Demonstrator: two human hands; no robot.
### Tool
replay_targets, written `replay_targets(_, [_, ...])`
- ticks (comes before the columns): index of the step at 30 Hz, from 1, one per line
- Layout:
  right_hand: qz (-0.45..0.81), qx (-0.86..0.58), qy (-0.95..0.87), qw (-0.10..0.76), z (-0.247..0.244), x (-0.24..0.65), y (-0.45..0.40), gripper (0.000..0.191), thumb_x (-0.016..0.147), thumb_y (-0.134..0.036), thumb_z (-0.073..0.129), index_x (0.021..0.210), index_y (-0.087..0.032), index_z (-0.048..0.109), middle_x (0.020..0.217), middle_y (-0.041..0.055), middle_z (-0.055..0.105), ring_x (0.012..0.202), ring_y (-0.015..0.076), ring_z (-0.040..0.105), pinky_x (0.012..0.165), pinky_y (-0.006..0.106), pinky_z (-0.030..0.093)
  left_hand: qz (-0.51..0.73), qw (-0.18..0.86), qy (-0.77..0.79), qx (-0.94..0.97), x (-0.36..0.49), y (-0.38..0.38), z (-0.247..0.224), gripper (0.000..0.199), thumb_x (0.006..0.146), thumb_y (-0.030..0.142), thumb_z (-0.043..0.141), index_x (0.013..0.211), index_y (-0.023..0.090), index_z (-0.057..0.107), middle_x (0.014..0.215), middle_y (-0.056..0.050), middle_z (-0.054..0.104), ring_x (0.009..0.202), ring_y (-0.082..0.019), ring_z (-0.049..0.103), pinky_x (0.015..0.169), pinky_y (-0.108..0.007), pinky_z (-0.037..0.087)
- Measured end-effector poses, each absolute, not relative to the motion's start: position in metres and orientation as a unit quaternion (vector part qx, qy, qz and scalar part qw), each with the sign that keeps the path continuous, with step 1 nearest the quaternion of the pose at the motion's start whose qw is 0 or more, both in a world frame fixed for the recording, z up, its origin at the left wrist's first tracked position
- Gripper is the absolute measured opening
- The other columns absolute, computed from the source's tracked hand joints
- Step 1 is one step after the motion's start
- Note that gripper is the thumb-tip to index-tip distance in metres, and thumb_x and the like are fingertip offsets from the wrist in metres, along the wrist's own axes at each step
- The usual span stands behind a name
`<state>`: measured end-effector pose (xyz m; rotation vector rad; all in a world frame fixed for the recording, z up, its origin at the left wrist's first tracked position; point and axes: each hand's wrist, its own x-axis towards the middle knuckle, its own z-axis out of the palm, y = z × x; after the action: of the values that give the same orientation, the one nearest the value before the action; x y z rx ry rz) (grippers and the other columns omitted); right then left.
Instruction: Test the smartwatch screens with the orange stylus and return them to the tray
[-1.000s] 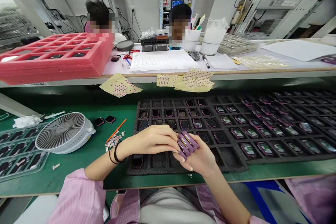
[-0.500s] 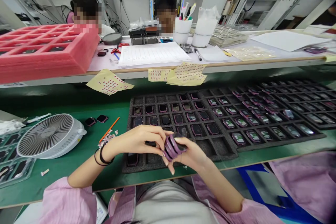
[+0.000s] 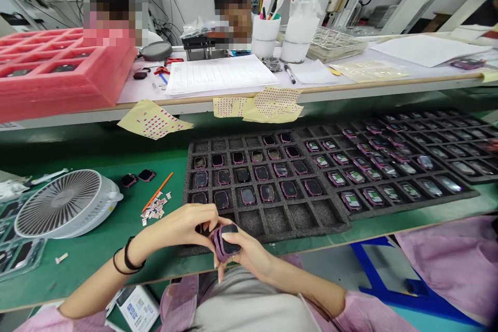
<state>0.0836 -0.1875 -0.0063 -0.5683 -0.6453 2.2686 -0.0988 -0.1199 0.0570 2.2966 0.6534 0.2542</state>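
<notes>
My right hand (image 3: 249, 251) is closed around a small stack of purple-framed smartwatch cases (image 3: 224, 249), its thumb on the dark face of the top one. The stack is tilted, just above the bench's front edge. My left hand (image 3: 194, 225) is closed too, with curled fingertips pinching at the stack's left side; its exact grip is partly hidden. Beyond both hands lies a black foam tray (image 3: 288, 218) with dark-faced smartwatches (image 3: 266, 193) in many pockets. Several pockets in its front row hold nothing.
More trays of watches (image 3: 373, 196) extend right. On the left are a white fan (image 3: 68, 205), two loose watches (image 3: 147, 175), an orange stick (image 3: 157, 192) and small paper bits (image 3: 154, 209). The shelf carries pink foam (image 3: 97, 83), paper sheets (image 3: 221, 75) and pen cups (image 3: 265, 36). Two people sit opposite.
Both hands and the stack have moved left and down in view, nearer my body. Fewer watch cases show in the stack now. More tray pockets are uncovered, while the whole view has shifted slightly.
</notes>
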Motion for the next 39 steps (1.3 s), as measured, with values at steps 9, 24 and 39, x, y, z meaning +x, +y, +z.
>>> replay_targets(9, [0.916, -0.160, -0.266, 0.253, -0.016, 0.083, -0.197, 0.067, 0.077, -0.025, 0.060, 0.139, -0.027, 0.034, 0.102, 0.0051, 0.062, 0.063, 0.0147, 0.065, 0.054, 0.030, 0.052, 0.176, 0.238, 0.551, 0.781, -0.169, -0.115, 0.046, 0.038, 0.085, 0.055, 0.047, 0.087, 0.019, 0.060, 0.085, -0.003, 0.063, 0.068, -0.014, 0.056, 0.065, -0.023, 0.044])
replay_targets(24, [0.877, -0.201, -0.272, 0.342, 0.005, 0.099, -0.183, 0.053, 0.086, -0.031, 0.051, 0.138, -0.029, 0.040, 0.107, 0.0095, 0.060, 0.069, 0.0197, 0.061, 0.055, 0.038, 0.052, 0.069, 0.114, 0.672, 0.729, -0.210, -0.138, 0.021, 0.029, 0.090, 0.041, 0.042, 0.098, 0.023, 0.063, 0.102, -0.004, 0.062, 0.084, -0.016, 0.062, 0.069, -0.024, 0.046])
replay_targets(39, [0.806, -0.246, -0.270, 0.466, 0.022, 0.111, -0.158, 0.058, 0.085, -0.033, 0.049, 0.140, -0.027, 0.035, 0.106, 0.0098, 0.061, 0.068, 0.0197, 0.059, 0.055, 0.036, 0.049, 0.065, 0.186, 0.699, 0.688, -0.197, -0.089, -0.005, 0.014, 0.076, 0.016, 0.051, 0.065, 0.015, 0.059, 0.081, -0.008, 0.066, 0.068, -0.017, 0.063, 0.065, -0.026, 0.047])
